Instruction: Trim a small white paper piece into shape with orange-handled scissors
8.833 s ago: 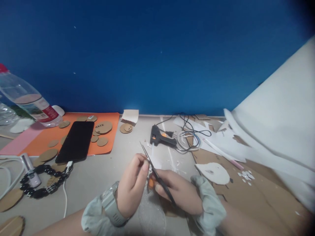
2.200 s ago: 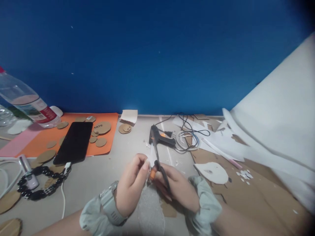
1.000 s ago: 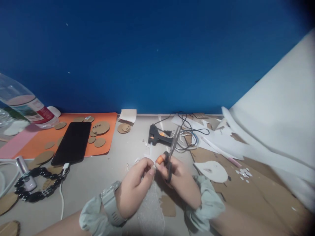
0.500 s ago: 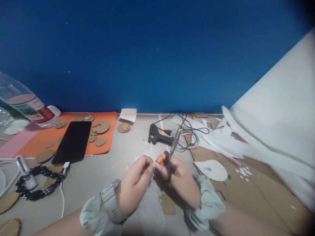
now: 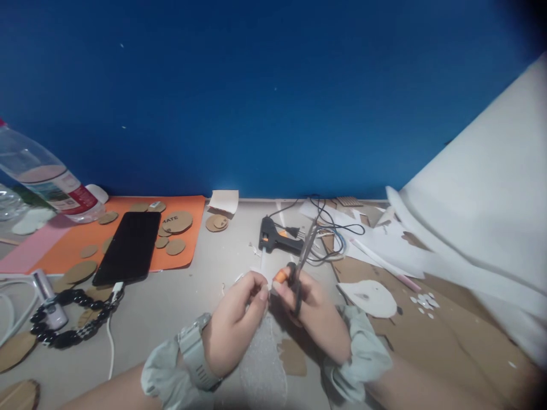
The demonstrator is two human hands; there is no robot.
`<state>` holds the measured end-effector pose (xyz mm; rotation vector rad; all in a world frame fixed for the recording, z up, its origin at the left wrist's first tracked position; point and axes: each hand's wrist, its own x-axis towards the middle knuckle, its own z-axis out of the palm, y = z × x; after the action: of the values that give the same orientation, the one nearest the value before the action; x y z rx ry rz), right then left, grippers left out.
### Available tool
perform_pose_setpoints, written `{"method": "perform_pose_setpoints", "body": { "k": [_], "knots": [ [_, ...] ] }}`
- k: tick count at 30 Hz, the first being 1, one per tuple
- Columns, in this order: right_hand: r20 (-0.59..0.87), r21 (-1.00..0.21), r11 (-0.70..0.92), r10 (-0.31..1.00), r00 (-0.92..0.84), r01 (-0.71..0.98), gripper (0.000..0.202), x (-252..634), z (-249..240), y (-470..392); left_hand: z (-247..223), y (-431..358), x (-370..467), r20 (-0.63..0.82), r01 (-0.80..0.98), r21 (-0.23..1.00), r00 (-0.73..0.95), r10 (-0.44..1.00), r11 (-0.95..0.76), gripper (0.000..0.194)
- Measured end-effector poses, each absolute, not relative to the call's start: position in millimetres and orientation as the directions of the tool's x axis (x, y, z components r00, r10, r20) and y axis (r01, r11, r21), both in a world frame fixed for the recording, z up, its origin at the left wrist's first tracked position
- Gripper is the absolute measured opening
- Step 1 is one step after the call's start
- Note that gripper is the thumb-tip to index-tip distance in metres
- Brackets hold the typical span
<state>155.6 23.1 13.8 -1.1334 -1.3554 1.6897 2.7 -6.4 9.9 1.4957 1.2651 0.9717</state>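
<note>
My left hand (image 5: 239, 322) is closed, thumb and fingers pinching a small white piece (image 5: 269, 287) that is mostly hidden by the fingertips. Close beside it, my right hand (image 5: 318, 313) is wrapped around scissors (image 5: 305, 250) with dark and orange handles, their blades pointing up and away. The right fingertips come right up to the white piece; whether they grip it too I cannot tell. Below the hands lies a whitish, speckled translucent sheet (image 5: 264, 364). Just beyond the hands rests a black glue gun (image 5: 269, 234), with a pale glue mark or strip under its nozzle.
On the left are a black phone (image 5: 128, 247), an orange sheet (image 5: 194, 239) with cardboard discs, a bead bracelet (image 5: 64, 341) and a plastic bottle (image 5: 60, 188). To the right, a white teardrop cutout (image 5: 371, 297) and small white bits (image 5: 426, 300) lie on cardboard (image 5: 427, 353). Cables (image 5: 337, 216) tangle behind.
The view has shifted very slightly. Both hands stay together in nearly the same pose, still holding the scissors and the small white piece.
</note>
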Motion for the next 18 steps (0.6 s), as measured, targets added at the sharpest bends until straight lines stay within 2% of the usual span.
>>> {"method": "perform_pose_setpoints", "body": {
  "k": [4, 9, 13, 18],
  "knots": [
    [-0.219, -0.975, -0.208, 0.850, -0.478, 0.077, 0.038, 157.5, 19.1, 22.0, 9.6, -8.3, 2.2, 0.047, 0.232, 0.971, 0.065, 0.997, -0.061, 0.020],
    [-0.226, -0.972, -0.097, 0.624, -0.748, 0.212, 0.050, 160.9, 23.4, 21.6, 11.3, -10.1, 1.9, 0.096, 0.139, 0.986, -0.058, 0.994, -0.087, 0.019],
    [-0.158, -0.971, 0.049, 0.611, -0.776, 0.236, 0.054, 162.0, 22.9, 22.7, 11.5, -11.2, 1.8, 0.112, 0.116, 0.988, -0.039, 0.993, -0.107, 0.019],
    [-0.103, -0.950, 0.154, 0.666, -0.739, 0.271, 0.045, 161.7, 20.5, 20.2, 11.8, -11.3, 1.8, 0.121, 0.113, 0.986, -0.014, 0.993, -0.119, 0.018]
  ]
}}
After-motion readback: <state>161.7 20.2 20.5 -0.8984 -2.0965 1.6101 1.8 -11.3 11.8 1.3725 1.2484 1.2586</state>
